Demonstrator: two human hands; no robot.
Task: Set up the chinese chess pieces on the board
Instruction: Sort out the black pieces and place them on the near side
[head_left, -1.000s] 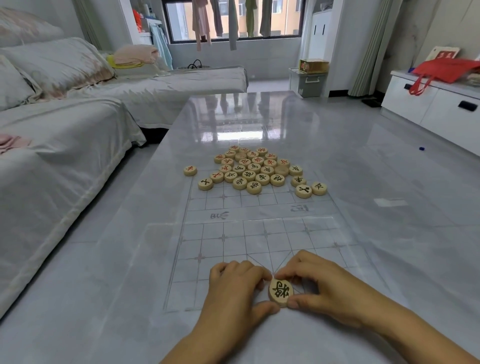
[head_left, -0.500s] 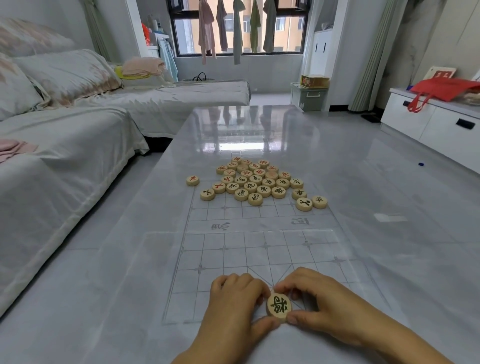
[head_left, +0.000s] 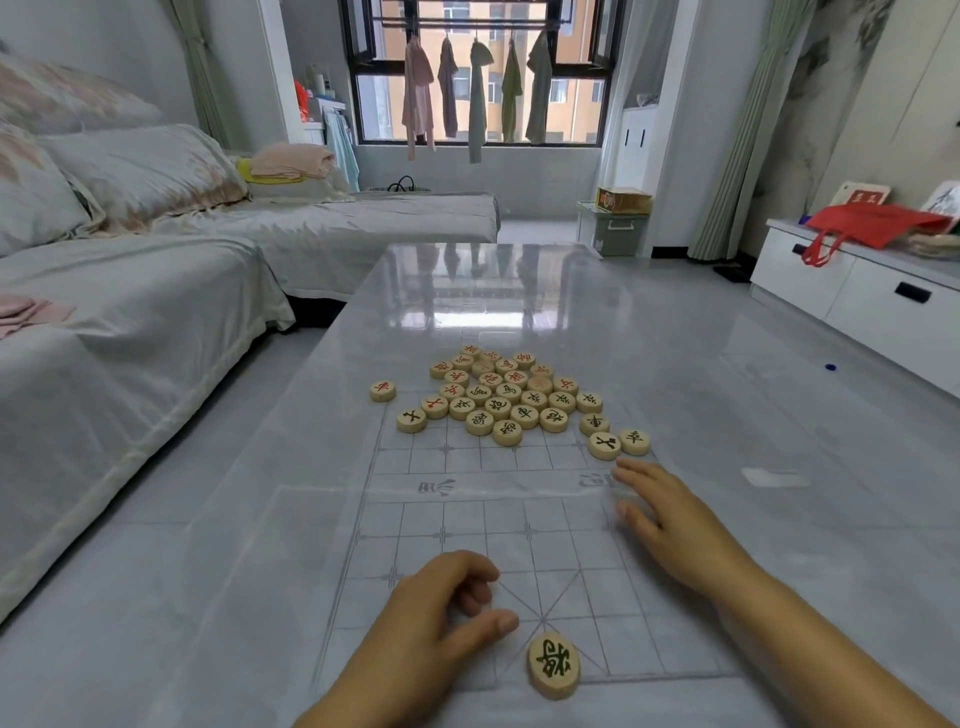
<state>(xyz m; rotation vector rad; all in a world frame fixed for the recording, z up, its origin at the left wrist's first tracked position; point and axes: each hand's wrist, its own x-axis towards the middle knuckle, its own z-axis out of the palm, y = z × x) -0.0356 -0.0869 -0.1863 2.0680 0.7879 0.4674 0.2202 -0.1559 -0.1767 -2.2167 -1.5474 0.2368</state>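
Observation:
A transparent chess board sheet (head_left: 467, 525) with grey grid lines lies on the glossy table. One wooden piece with a black character (head_left: 554, 665) sits alone on the near edge line of the board. My left hand (head_left: 441, 618) rests beside it on the left, fingers loosely curled, holding nothing. My right hand (head_left: 670, 519) reaches forward over the board's right side, fingers straight, just short of two black-marked pieces (head_left: 605, 446). A pile of several round wooden pieces (head_left: 509, 395) with red and black characters covers the far end of the board.
One stray red-marked piece (head_left: 383, 391) lies left of the pile, off the grid. A covered sofa (head_left: 119, 322) runs along the table's left side. A white cabinet (head_left: 857, 291) with a red bag stands at the right.
Both hands have let go of the black piece, which now lies on the near edge line. My right hand has moved forward and right toward the pile. The view has tilted up.

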